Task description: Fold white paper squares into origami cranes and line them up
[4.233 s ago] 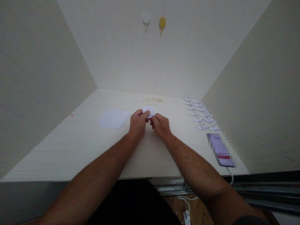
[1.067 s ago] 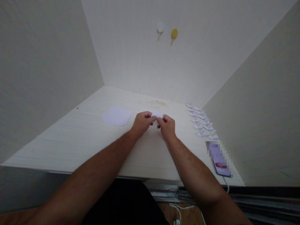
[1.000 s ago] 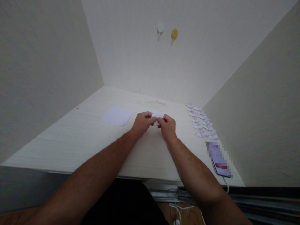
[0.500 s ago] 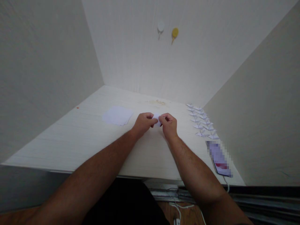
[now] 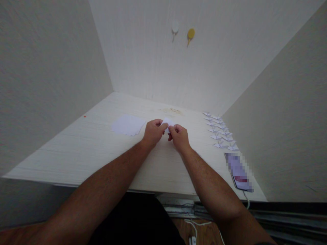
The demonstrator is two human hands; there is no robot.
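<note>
Both hands meet over the middle of a pale wooden desk. My left hand and my right hand are closed in a pinch on one small folded piece of white paper, held just above the desk. Only the paper's upper edge shows between the fingertips; the rest is hidden by my fingers. A loose stack of white paper squares lies to the left of my left hand.
Several small folded white paper figures stand in rows at the right back of the desk. A phone with a white cable lies at the front right edge. Walls close in left, back and right; two hooks hang on the back wall.
My hands have drawn closer together and shifted slightly left and away, turning the folded paper so its edge now sticks up between the fingertips. Nothing else on the desk has moved.
</note>
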